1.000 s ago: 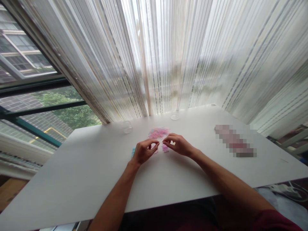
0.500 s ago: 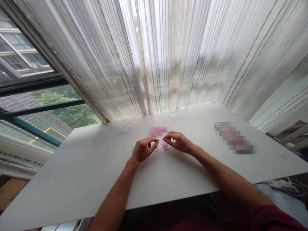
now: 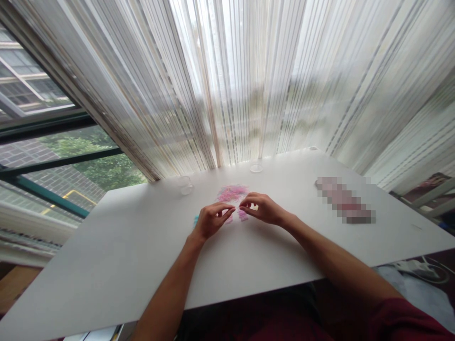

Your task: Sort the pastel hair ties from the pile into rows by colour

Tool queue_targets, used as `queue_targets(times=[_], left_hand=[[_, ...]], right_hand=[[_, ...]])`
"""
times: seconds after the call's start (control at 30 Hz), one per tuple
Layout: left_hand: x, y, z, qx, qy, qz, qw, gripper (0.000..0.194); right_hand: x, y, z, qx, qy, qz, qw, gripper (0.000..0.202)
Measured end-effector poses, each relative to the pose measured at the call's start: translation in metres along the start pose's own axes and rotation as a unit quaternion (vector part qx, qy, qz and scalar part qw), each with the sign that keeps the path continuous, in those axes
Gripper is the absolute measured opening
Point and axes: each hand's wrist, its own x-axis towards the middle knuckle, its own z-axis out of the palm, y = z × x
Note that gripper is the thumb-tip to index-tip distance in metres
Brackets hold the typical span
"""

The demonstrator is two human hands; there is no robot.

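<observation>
My left hand (image 3: 213, 220) and my right hand (image 3: 263, 208) meet fingertip to fingertip above the white table (image 3: 142, 255). Thumb and forefinger are pinched together on each, and whatever lies between the tips is too small to make out. Just beyond them spreads a loose pile of small pink pieces (image 3: 232, 192), with some pale and bluish bits mixed in. Under my right fingers is a small pink-purple group (image 3: 243, 216). Another pink group (image 3: 229, 219) shows partly beside my left fingertips. Teal pieces (image 3: 195, 220) peek out left of my left hand.
Toward the back edge stand a clear round container (image 3: 186, 185) and a clear shallow dish or lid (image 3: 256, 168). A blurred-out reddish long object (image 3: 345, 201) lies on the right. Striped sheer curtains (image 3: 245, 94) hang behind the table, beside a window at left.
Both hands keep nearly the same place, their fingertips slightly closer together. The whole view has shifted a little. Pile and containers look unmoved.
</observation>
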Motion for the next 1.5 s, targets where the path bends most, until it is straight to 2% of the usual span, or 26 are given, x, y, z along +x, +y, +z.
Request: queue_targets(times=[0.27, 0.43, 0.63, 0.83, 1.2, 1.5], left_hand=[[0.000, 0.003, -0.005, 0.025, -0.021, -0.007, 0.999, 0.016], [0.001, 0.003, -0.007, 0.006, -0.028, -0.024, 0.999, 0.015], [0.000, -0.005, -0.021, -0.016, -0.090, -0.062, 0.994, 0.018], [-0.004, -0.019, -0.035, -0.052, -0.146, -0.144, 0.977, 0.022], [-0.004, -0.017, -0.032, -0.024, -0.179, -0.165, 0.970, 0.026], [-0.003, -0.018, -0.031, -0.016, -0.183, -0.165, 0.969, 0.026]], right_hand=[[-0.001, 0.004, 0.004, 0.005, 0.000, -0.008, 1.000, 0.011], [-0.002, 0.004, 0.006, 0.008, -0.003, -0.011, 1.000, 0.008], [0.000, 0.002, 0.002, -0.009, 0.006, -0.012, 1.000, 0.008], [0.000, 0.005, -0.003, -0.020, 0.016, 0.012, 1.000, 0.010], [0.000, 0.004, -0.005, -0.024, -0.001, 0.032, 0.999, 0.014], [-0.001, 0.024, -0.015, -0.024, 0.021, 0.076, 0.997, 0.015]])
